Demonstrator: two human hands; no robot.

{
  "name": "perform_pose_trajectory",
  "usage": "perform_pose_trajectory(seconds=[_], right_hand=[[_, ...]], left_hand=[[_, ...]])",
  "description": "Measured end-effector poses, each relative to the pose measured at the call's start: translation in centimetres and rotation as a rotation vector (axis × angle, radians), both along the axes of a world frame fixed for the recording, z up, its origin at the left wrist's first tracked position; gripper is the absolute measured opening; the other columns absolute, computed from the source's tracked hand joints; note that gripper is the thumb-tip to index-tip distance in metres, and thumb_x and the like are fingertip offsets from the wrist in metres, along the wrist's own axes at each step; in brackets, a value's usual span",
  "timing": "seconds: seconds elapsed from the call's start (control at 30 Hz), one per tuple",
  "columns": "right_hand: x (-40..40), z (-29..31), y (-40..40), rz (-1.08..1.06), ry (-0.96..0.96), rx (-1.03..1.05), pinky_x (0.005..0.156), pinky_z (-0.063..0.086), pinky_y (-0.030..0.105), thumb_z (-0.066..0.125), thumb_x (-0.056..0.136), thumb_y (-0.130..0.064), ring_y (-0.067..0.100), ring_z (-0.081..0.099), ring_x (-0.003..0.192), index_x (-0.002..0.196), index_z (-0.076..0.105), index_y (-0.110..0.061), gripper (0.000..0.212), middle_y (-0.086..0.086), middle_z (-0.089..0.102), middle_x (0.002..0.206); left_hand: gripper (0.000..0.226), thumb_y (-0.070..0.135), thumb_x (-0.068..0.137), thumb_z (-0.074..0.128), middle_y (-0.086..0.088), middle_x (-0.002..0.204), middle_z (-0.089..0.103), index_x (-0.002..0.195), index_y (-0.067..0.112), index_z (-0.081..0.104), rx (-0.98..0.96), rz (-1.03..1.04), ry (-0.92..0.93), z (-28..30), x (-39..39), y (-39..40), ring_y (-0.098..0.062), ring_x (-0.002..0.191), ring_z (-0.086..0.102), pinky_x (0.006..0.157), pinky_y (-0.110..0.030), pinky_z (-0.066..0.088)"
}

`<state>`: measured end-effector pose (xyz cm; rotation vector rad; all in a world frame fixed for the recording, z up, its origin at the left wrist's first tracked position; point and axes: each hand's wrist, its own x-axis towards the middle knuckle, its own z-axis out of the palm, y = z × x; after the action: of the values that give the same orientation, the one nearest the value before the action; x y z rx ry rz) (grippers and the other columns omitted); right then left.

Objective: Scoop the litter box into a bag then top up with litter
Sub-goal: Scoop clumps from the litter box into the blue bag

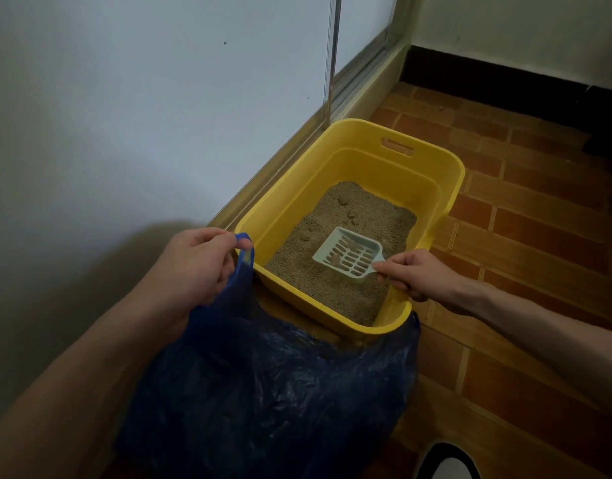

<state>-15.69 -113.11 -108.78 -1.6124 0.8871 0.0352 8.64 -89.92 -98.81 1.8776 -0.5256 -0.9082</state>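
Note:
A yellow litter box point(432, 157) stands on the floor against the wall, partly filled with tan litter point(335, 288) that has a few clumps point(342, 200) at its far end. My right hand point(413, 271) grips the handle of a pale blue slotted scoop point(349, 254), whose blade lies just above the litter with a little litter in it. My left hand point(193, 264) pinches one handle of a dark blue plastic bag point(273, 392), holding it up beside the box's near left corner. The bag sags on the floor in front of the box.
A white wall point(142, 115) and a sliding door track point(359, 74) run along the left of the box. Brown brick-pattern tile floor point(522, 219) lies to the right. A black and white shoe tip point(446, 461) shows at the bottom right. A dark baseboard point(505, 77) crosses the back.

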Motion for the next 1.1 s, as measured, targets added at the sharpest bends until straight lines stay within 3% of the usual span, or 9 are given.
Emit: perform_pose_trajectory(seconds=[0.43, 0.7, 0.9, 1.1], right_hand=[[1.9, 6.8, 2.6, 0.251, -0.026, 0.013, 0.043, 0.027, 0.022, 0.064, 0.091, -0.044, 0.013, 0.032, 0.048, 0.086, 0.070, -0.003, 0.042, 0.005, 0.047, 0.059], [4.1, 9.0, 4.4, 0.486, 0.028, -0.004, 0.041, 0.029, 0.021, 0.062, 0.098, -0.035, 0.011, 0.035, 0.044, 0.088, 0.068, 0.002, 0.040, 0.001, 0.048, 0.057], [5.8, 8.6, 6.2, 0.599, 0.069, -0.165, 0.050, 0.033, 0.033, 0.061, 0.099, -0.044, 0.020, 0.039, 0.053, 0.084, 0.072, -0.010, 0.039, 0.000, 0.053, 0.060], [6.7, 7.9, 8.2, 0.701, 0.123, -0.441, 0.048, 0.037, 0.032, 0.059, 0.098, -0.050, 0.014, 0.046, 0.051, 0.075, 0.070, -0.023, 0.037, -0.002, 0.058, 0.061]], left_hand=[[0.028, 0.015, 0.105, 0.044, 0.002, 0.048, 0.037, 0.101, 0.007, 0.071, -0.005, 0.019, -0.002, 0.1, 0.2, 0.2, -0.010, 0.036, 0.024, 0.033, -0.021, 0.021], [0.025, 0.016, 0.104, 0.047, 0.002, 0.050, 0.038, 0.100, 0.009, 0.071, -0.014, 0.005, 0.040, 0.5, 0.2, 0.3, -0.010, 0.038, 0.025, 0.034, -0.021, 0.021], [0.027, 0.015, 0.105, 0.045, 0.001, 0.051, 0.037, 0.101, 0.007, 0.071, -0.028, -0.002, 0.060, 0.7, 0.0, 0.4, -0.010, 0.037, 0.024, 0.034, -0.020, 0.020], [0.027, 0.015, 0.104, 0.046, -0.001, 0.055, 0.037, 0.103, 0.006, 0.071, -0.037, 0.002, 0.068, 0.6, 0.3, 0.6, -0.011, 0.038, 0.024, 0.036, -0.020, 0.018]])
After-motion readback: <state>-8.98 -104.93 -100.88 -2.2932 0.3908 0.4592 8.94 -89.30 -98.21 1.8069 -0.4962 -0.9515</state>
